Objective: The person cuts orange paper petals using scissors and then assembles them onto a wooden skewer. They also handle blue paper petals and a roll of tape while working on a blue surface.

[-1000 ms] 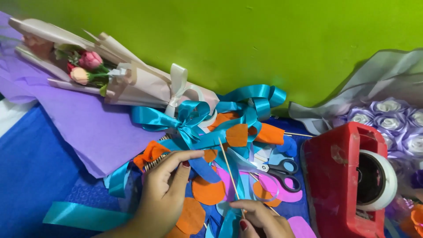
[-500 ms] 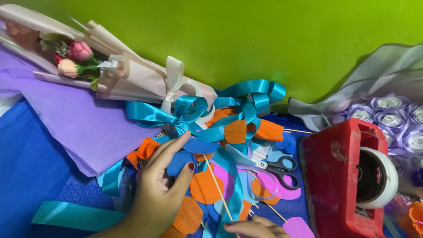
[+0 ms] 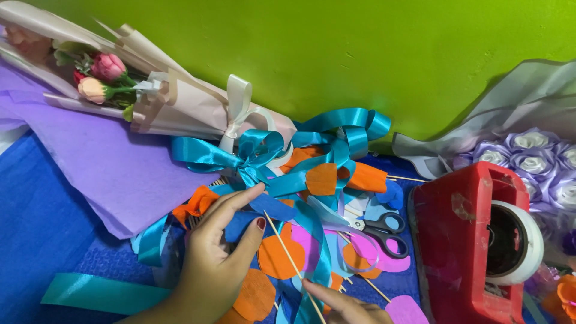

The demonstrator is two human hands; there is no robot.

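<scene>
Two hands are seen low in view over a pile of paper cut-outs. Left hand (image 3: 219, 255) is laid flat, fingers spread, on blue and orange pieces (image 3: 273, 255), w/ index tip touching the teal ribbon bow (image 3: 252, 153). Right hand (image 3: 345, 306) is mostly cut off at bottom edge; one finger is stretched toward a thin wooden stick (image 3: 291, 261), grip can't be told. Black scissors (image 3: 384, 231) are lying just right of the pile, beside a red tape dispenser (image 3: 471, 240). Wrapped bouquet (image 3: 150, 90) is resting at top left, on purple tissue.
</scene>
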